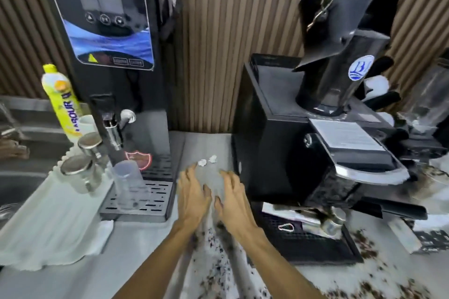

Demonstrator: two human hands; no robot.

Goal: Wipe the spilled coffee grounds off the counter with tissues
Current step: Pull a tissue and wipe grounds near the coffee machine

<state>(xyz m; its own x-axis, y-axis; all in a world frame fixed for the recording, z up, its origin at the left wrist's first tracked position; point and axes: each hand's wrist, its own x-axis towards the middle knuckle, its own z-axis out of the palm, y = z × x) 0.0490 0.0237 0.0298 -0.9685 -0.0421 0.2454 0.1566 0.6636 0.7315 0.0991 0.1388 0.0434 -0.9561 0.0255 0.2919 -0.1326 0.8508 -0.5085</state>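
Both hands flat on the desk [155, 245], fingers [192, 172] spread and empty — two tissue scraps [207, 160] just beyond the left hand [193, 195], right hand [234, 199] slightly farther — coffee grounds [218, 269] back under the forearms.

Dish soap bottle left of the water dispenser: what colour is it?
Yellow, with a white lower part and dark lettering; the dish soap bottle shows in the head view.

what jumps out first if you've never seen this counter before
Two bare hands, left hand and right hand, reach out flat side by side in the gap between the two black machines. Dark coffee grounds speckle the counter under the forearms, and two small white tissue wads lie just beyond the fingertips.
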